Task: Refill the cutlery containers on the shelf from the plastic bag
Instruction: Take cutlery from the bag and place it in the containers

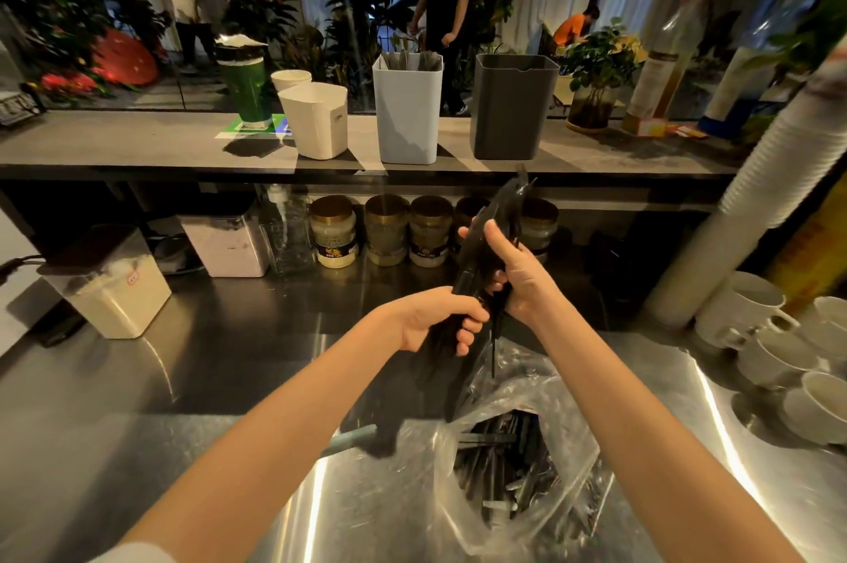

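Left grip [437, 320] and right grip [520, 276] clutch black cutlery bundle [500, 214] — above plastic bag [575, 461].

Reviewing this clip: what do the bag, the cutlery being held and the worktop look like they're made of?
The bag looks like thin, clear, glossy plastic film: it crinkles and its contents show through. The cutlery is probably black plastic with a slight sheen, though motion blur leaves that open. The worktop is likely brushed stainless steel, going by its streaky light reflections.

Clear plastic bag [573, 438] lies on steel surface [183, 425] before shelf [137, 140]; on shelf, white plastic container [407, 113] stands left of grey plastic container [511, 113].
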Available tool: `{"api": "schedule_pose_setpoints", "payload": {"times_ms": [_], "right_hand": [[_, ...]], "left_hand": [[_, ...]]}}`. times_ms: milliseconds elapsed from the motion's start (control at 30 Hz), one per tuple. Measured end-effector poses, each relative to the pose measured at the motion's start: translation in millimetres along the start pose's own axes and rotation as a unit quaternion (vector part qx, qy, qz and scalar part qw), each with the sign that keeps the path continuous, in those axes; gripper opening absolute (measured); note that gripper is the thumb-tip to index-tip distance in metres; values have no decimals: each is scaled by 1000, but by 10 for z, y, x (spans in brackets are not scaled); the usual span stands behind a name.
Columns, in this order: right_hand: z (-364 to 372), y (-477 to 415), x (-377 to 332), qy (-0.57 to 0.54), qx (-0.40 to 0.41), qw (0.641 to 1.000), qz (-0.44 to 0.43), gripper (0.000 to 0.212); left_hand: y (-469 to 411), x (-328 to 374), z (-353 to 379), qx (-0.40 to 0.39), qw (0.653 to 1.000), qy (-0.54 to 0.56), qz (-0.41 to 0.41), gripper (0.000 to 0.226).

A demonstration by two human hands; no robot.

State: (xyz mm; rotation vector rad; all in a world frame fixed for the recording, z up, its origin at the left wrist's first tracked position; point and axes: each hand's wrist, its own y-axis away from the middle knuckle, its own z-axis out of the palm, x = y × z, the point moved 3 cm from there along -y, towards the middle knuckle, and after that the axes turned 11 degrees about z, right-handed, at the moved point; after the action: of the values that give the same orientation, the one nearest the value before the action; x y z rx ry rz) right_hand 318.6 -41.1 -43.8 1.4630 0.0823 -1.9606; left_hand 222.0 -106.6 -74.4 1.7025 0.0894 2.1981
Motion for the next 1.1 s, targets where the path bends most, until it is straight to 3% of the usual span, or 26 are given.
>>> {"api": "schedule_pose_setpoints", "payload": {"times_ms": [100, 200, 267, 367, 500, 567, 700, 800, 933, 1100], "right_hand": [[39, -13, -20, 61, -1, 998, -7, 41], [11, -50, -62, 73, 16, 997, -20, 37], [-37, -79, -154, 38, 54, 996, -52, 32], [-130, -112, -363, -49, 78, 991, -99, 43], [-79, -28, -468, 167, 62, 978, -105, 38], [-34, -28, -404, 217, 74, 966, -120, 30], [9, -34, -332, 75, 76, 978, -178, 50], [22, -25, -348, 59, 65, 974, -210, 55], [13, -52, -354, 108, 82, 967, -215, 44], [28, -70, -263, 178, 72, 960, -206, 27]], "left_hand": [[25, 22, -16, 6, 999, -3, -35, 34], [45, 79, -51, -8, 1000, -22, -12, 31], [71, 128, -64, -37, 999, -34, 3, 26], [106, 147, -106, -57, 997, -54, -6, 26], [108, 104, -140, -51, 998, -28, -15, 24], [92, 93, -159, -40, 999, -9, -15, 22], [79, 92, -141, -52, 998, 21, -18, 23], [95, 114, -126, -70, 997, 21, -21, 23], [110, 124, -133, -80, 996, 24, -23, 21], [88, 137, -177, -30, 999, 41, -11, 20]]}}
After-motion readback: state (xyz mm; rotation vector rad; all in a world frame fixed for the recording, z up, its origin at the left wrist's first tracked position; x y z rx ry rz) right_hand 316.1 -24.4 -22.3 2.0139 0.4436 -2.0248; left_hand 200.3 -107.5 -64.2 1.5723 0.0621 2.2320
